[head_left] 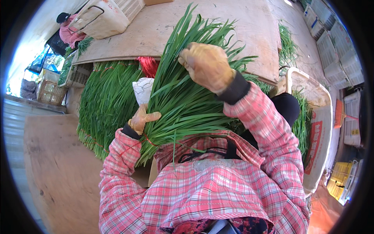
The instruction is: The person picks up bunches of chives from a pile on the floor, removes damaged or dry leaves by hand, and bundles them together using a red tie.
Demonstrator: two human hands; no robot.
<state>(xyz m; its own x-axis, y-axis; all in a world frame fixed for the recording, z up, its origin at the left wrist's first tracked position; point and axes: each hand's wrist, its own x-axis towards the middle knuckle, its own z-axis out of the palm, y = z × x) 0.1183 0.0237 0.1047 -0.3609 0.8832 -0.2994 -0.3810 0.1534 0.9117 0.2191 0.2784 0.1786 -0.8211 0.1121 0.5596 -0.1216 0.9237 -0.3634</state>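
Observation:
A big loose bunch of long, flat green chives (187, 105) lies across my lap, its leaf tips fanning away from me. At its lower left, my left hand (143, 118) in a tan glove grips it near the pale stem ends, thumb on top. A thin red tie (149, 140) shows by the stems, just below that hand. My right hand (208, 65), also gloved, is closed over the upper leaves; what its curled fingers pinch, if anything, is hidden. Beyond my left hand sit a white patterned piece (143, 89) and a bundle of red ties (148, 67).
Tied chive bunches (107, 101) are stacked at left. A wooden board (249, 35) spans the far side. At right stands a white crate (323, 105) holding chives. Another person (68, 31) sits far left beside a white crate (113, 19). More crates (331, 54) line the right.

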